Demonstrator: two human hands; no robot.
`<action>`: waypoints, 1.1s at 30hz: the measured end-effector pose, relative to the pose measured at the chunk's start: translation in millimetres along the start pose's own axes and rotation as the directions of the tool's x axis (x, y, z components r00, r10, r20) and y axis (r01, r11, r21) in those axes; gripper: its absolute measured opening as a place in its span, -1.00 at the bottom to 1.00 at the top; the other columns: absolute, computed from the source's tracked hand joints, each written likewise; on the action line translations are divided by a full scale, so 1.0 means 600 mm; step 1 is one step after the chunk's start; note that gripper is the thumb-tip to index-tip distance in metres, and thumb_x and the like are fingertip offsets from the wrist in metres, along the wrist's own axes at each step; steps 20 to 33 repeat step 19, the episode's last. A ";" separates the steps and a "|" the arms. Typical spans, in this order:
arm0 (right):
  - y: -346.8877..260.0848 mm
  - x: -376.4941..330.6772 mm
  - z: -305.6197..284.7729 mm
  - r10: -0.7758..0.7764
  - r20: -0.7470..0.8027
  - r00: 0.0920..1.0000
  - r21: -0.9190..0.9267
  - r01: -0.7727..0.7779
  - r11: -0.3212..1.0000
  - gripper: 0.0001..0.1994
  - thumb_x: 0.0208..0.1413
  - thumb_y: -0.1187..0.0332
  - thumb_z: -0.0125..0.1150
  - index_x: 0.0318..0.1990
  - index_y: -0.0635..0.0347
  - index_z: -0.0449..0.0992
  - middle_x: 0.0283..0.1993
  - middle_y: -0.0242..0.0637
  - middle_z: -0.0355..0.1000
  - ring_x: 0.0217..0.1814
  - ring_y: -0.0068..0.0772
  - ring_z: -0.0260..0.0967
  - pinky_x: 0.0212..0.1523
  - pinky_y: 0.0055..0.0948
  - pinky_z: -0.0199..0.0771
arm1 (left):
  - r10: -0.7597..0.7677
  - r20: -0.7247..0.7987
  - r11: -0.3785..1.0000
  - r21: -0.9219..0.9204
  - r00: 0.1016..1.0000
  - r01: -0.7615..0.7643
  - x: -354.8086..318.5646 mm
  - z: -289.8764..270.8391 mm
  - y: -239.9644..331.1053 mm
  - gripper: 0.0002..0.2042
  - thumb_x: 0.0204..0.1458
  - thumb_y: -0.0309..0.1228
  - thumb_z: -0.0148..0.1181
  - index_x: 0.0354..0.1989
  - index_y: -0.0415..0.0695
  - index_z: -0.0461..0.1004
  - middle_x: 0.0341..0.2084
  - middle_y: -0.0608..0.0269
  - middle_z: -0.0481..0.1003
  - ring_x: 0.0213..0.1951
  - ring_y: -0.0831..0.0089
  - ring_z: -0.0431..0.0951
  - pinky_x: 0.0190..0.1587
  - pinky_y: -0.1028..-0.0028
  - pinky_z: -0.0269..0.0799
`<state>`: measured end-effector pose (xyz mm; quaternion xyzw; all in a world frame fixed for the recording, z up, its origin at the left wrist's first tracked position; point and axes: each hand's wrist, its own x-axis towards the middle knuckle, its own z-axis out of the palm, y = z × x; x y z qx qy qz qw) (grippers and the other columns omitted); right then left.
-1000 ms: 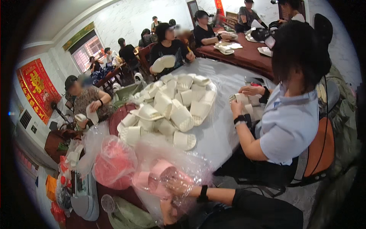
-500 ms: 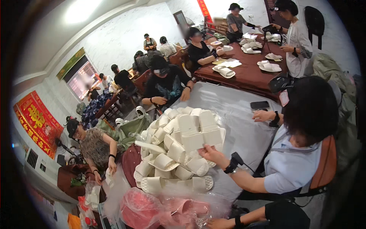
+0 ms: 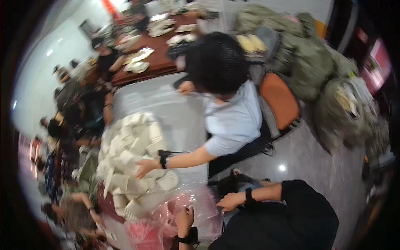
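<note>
At the lower edge, my left hand [image 3: 184,221] is raised over clear plastic bags [image 3: 200,198] with pink slippers [image 3: 166,210] inside. Its fingers are curled closed; what they hold, if anything, is blurred. My right hand [image 3: 232,202] is at the right edge of the plastic, its fingers bent together. Whether it grips the film does not show clearly. Beyond the bags rises a heap of white slippers [image 3: 133,141] on the grey-covered table [image 3: 179,108]. A co-worker's hand [image 3: 146,167] rests at the heap's near right side.
A person in a light blue shirt [image 3: 233,121] sits at the table's right, beside an orange chair back [image 3: 280,101]. Large green sacks [image 3: 308,66] stand on the right. Behind is a red-brown table [image 3: 158,58] with more slippers. Other people sit along the left.
The view has swung right and down, with blur. My left hand has come into view and more of my right arm shows. The co-worker's hand no longer touches the white slipper's upright strap.
</note>
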<state>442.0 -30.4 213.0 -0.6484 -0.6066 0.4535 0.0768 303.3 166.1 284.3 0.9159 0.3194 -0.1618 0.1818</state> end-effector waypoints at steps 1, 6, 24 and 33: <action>-0.011 -0.020 -0.015 0.023 0.039 0.999 0.016 -0.024 1.000 -0.50 0.14 0.02 0.02 0.14 0.13 0.29 -0.18 -0.05 0.48 -0.11 0.06 0.45 -0.13 -0.04 0.44 | 0.097 -0.022 0.993 -0.058 0.995 -0.098 0.011 -0.001 0.032 -0.62 0.08 -0.07 0.06 -0.46 -0.20 0.49 -0.55 -0.06 0.52 -0.45 -0.02 0.53 -0.42 0.14 0.40; -0.002 -0.120 0.010 0.217 -0.150 0.964 0.194 -0.187 0.963 -0.50 0.14 0.08 0.04 0.13 0.22 0.31 -0.11 -0.02 0.48 -0.03 0.05 0.42 -0.08 -0.07 0.42 | 0.548 0.101 0.822 -0.251 0.831 -0.511 0.017 -0.012 0.225 -0.74 0.10 -0.21 0.10 -0.37 -0.18 0.46 -0.55 -0.03 0.50 -0.45 -0.01 0.52 -0.43 0.17 0.36; 0.259 -0.422 0.119 0.493 -0.231 0.839 0.482 -0.342 0.807 -0.30 0.21 -0.06 -0.09 0.40 0.05 -0.10 0.11 0.08 0.35 0.14 0.08 0.31 0.06 0.02 0.26 | 0.839 0.339 0.530 -0.330 0.427 -0.781 0.048 0.127 0.645 -0.76 0.10 -0.20 0.11 -0.26 -0.12 0.50 -0.45 0.02 0.55 -0.38 0.11 0.57 -0.36 0.26 0.43; 0.259 -0.422 0.119 0.493 -0.231 0.839 0.482 -0.342 0.807 -0.30 0.21 -0.06 -0.09 0.40 0.05 -0.10 0.11 0.08 0.35 0.14 0.08 0.31 0.06 0.02 0.26 | 0.839 0.339 0.530 -0.330 0.427 -0.781 0.048 0.127 0.645 -0.76 0.10 -0.20 0.11 -0.26 -0.12 0.50 -0.45 0.02 0.55 -0.38 0.11 0.57 -0.36 0.26 0.43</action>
